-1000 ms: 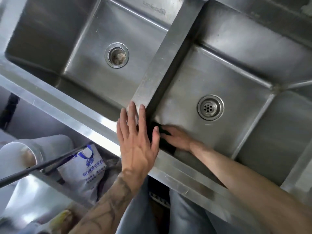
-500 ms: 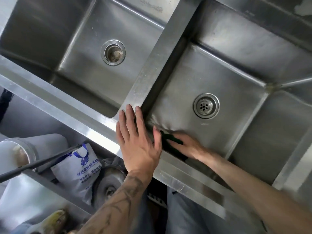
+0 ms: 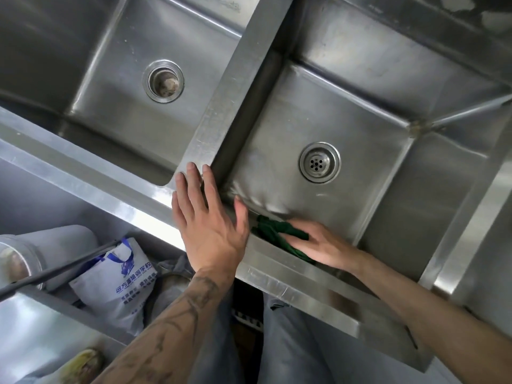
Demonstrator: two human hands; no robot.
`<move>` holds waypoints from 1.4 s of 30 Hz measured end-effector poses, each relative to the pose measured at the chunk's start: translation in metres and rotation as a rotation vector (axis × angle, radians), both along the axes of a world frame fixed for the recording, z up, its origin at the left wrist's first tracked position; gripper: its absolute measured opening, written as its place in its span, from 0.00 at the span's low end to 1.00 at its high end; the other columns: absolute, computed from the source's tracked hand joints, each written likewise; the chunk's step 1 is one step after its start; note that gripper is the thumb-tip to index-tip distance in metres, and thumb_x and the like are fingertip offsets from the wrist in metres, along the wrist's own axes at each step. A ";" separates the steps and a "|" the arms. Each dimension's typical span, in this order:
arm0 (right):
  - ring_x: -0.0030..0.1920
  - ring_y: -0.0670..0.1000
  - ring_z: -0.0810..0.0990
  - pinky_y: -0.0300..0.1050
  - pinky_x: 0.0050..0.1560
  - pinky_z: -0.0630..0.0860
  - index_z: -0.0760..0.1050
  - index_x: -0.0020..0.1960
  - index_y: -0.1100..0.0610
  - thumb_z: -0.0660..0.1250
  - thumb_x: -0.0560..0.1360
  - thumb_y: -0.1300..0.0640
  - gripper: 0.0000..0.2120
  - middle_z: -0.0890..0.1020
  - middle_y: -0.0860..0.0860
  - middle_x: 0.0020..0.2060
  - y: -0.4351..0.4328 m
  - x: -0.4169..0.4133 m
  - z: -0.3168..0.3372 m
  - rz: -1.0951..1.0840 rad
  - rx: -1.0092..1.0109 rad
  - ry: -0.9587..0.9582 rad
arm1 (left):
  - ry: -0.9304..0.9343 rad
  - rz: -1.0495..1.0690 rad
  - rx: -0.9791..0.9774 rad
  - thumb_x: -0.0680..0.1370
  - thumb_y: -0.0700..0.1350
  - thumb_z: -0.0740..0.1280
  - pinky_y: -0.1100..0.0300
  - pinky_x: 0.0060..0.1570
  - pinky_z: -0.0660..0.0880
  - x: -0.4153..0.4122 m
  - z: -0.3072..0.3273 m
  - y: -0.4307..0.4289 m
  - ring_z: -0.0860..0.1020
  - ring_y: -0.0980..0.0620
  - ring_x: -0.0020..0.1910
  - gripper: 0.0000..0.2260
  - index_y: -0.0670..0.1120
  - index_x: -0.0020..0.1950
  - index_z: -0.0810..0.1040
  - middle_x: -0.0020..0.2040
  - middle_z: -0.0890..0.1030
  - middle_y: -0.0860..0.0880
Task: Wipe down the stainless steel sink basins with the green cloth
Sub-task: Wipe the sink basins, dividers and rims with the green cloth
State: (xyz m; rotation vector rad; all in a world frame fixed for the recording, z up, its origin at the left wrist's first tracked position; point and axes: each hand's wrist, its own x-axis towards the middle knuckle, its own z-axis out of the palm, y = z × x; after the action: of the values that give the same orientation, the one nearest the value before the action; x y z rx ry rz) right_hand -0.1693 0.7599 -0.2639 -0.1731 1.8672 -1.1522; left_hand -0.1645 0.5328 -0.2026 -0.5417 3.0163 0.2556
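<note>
The right basin [image 3: 360,106] fills the frame's right and the left basin [image 3: 97,65] its upper left. A white printed bag [image 3: 119,284] sits at lower left. The left hand [image 3: 210,225] lies flat, fingers spread, on the front rim [image 3: 83,167]. Right of it, the right hand [image 3: 321,245] presses the green cloth [image 3: 273,231] flat against the right basin's near wall, below its strainer [image 3: 319,162].

Basin floor [image 3: 346,112] open, left hand [image 3: 210,225] blocking corner
</note>
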 end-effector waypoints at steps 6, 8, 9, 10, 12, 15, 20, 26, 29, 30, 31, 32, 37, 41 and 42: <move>0.53 0.37 0.80 0.41 0.58 0.78 0.75 0.70 0.41 0.65 0.85 0.48 0.15 0.82 0.43 0.63 0.006 -0.005 -0.019 0.077 0.070 -0.032 | 0.025 -0.002 0.002 0.85 0.59 0.56 0.42 0.85 0.51 0.001 0.000 0.000 0.53 0.39 0.87 0.34 0.43 0.87 0.55 0.87 0.55 0.40; 0.57 0.41 0.75 0.35 0.55 0.71 0.73 0.76 0.46 0.63 0.85 0.48 0.19 0.79 0.49 0.70 0.005 -0.007 -0.032 0.138 0.215 -0.075 | 0.038 0.005 -0.006 0.85 0.58 0.56 0.42 0.85 0.52 0.001 -0.001 0.000 0.53 0.39 0.87 0.34 0.43 0.87 0.56 0.87 0.56 0.41; 0.55 0.41 0.75 0.32 0.51 0.70 0.73 0.76 0.47 0.63 0.85 0.47 0.20 0.79 0.51 0.71 0.007 -0.006 -0.034 0.147 0.240 -0.087 | 0.042 0.007 -0.003 0.85 0.58 0.56 0.42 0.85 0.52 0.002 -0.002 0.000 0.54 0.40 0.87 0.34 0.43 0.87 0.56 0.87 0.56 0.41; 0.52 0.39 0.76 0.27 0.47 0.70 0.73 0.76 0.47 0.64 0.85 0.46 0.20 0.79 0.51 0.70 0.008 -0.003 -0.031 0.134 0.225 -0.067 | 0.046 0.008 0.002 0.85 0.59 0.56 0.42 0.85 0.52 0.002 -0.002 0.000 0.53 0.40 0.87 0.33 0.44 0.87 0.56 0.87 0.56 0.41; 0.46 0.34 0.79 0.25 0.44 0.72 0.76 0.71 0.40 0.64 0.84 0.43 0.16 0.84 0.48 0.64 0.020 0.008 -0.017 0.066 0.100 -0.027 | 0.053 0.010 0.008 0.85 0.59 0.56 0.42 0.85 0.52 0.002 -0.003 0.000 0.53 0.40 0.87 0.33 0.44 0.87 0.56 0.87 0.56 0.41; 0.45 0.38 0.84 0.29 0.42 0.75 0.78 0.61 0.30 0.63 0.80 0.36 0.11 0.86 0.38 0.51 0.034 0.018 0.007 0.000 0.024 -0.031 | 0.078 0.008 0.016 0.85 0.58 0.57 0.42 0.85 0.53 0.003 -0.004 0.000 0.54 0.39 0.86 0.33 0.44 0.86 0.57 0.87 0.57 0.41; 0.64 0.47 0.81 0.32 0.58 0.70 0.76 0.71 0.42 0.65 0.85 0.46 0.16 0.80 0.40 0.64 0.029 0.009 -0.022 0.068 0.164 -0.051 | 0.089 0.003 0.014 0.84 0.58 0.57 0.42 0.85 0.52 0.003 -0.006 -0.001 0.54 0.40 0.86 0.33 0.44 0.86 0.56 0.87 0.58 0.41; 0.49 0.39 0.81 0.33 0.50 0.75 0.80 0.66 0.43 0.65 0.81 0.35 0.19 0.84 0.36 0.52 0.044 0.025 -0.004 -0.007 0.209 -0.014 | 0.072 -0.001 0.008 0.84 0.59 0.56 0.43 0.85 0.51 0.004 -0.007 -0.002 0.52 0.41 0.87 0.34 0.45 0.87 0.54 0.87 0.56 0.42; 0.38 0.36 0.80 0.29 0.40 0.70 0.82 0.56 0.45 0.63 0.78 0.32 0.19 0.83 0.35 0.39 0.055 0.029 0.012 -0.020 0.174 -0.018 | 0.071 0.001 0.009 0.84 0.59 0.56 0.43 0.85 0.52 0.004 -0.006 -0.001 0.52 0.41 0.87 0.34 0.45 0.87 0.54 0.87 0.55 0.42; 0.42 0.36 0.81 0.29 0.43 0.72 0.82 0.58 0.45 0.64 0.80 0.34 0.18 0.84 0.35 0.43 0.055 0.027 0.009 0.003 0.184 -0.025 | 0.074 0.000 0.009 0.84 0.59 0.56 0.42 0.85 0.52 0.004 -0.007 -0.001 0.52 0.41 0.87 0.34 0.45 0.87 0.54 0.87 0.55 0.42; 0.50 0.38 0.82 0.33 0.51 0.75 0.81 0.62 0.44 0.65 0.81 0.36 0.17 0.85 0.37 0.51 0.054 0.024 0.003 0.029 0.208 -0.045 | 0.074 -0.002 0.008 0.84 0.59 0.56 0.42 0.85 0.52 0.005 -0.007 -0.001 0.52 0.41 0.87 0.34 0.45 0.87 0.54 0.87 0.55 0.42; 0.58 0.44 0.82 0.40 0.60 0.76 0.79 0.67 0.45 0.65 0.83 0.39 0.18 0.84 0.41 0.59 0.053 0.020 -0.005 0.053 0.246 -0.066 | 0.075 -0.004 0.006 0.84 0.60 0.56 0.42 0.85 0.52 0.005 -0.007 -0.002 0.52 0.41 0.87 0.34 0.45 0.87 0.54 0.87 0.55 0.42; 0.60 0.44 0.80 0.35 0.52 0.72 0.78 0.68 0.39 0.63 0.83 0.38 0.16 0.82 0.37 0.60 0.056 0.021 -0.013 0.098 0.379 -0.081 | 0.085 -0.009 0.002 0.84 0.61 0.55 0.43 0.85 0.51 0.005 -0.009 -0.003 0.52 0.41 0.87 0.34 0.46 0.87 0.53 0.87 0.55 0.42; 0.46 0.34 0.81 0.32 0.44 0.75 0.78 0.52 0.30 0.60 0.75 0.26 0.14 0.84 0.32 0.46 0.075 0.038 0.025 -0.033 0.304 -0.057 | 0.090 -0.010 0.001 0.84 0.61 0.55 0.43 0.84 0.51 0.006 -0.010 -0.004 0.53 0.41 0.87 0.34 0.45 0.87 0.54 0.87 0.55 0.42; 0.47 0.35 0.82 0.35 0.47 0.76 0.78 0.53 0.30 0.60 0.74 0.27 0.14 0.84 0.34 0.47 0.076 0.039 0.027 -0.042 0.296 -0.062 | 0.089 -0.007 0.000 0.84 0.61 0.55 0.43 0.85 0.51 0.007 -0.010 -0.004 0.53 0.41 0.87 0.34 0.45 0.87 0.54 0.87 0.55 0.42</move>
State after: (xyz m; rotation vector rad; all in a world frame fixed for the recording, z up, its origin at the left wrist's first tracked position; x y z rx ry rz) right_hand -0.1307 0.8355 -0.2369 0.0684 1.9678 -0.8843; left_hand -0.1580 0.5286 -0.2127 -0.5342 3.1035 0.2877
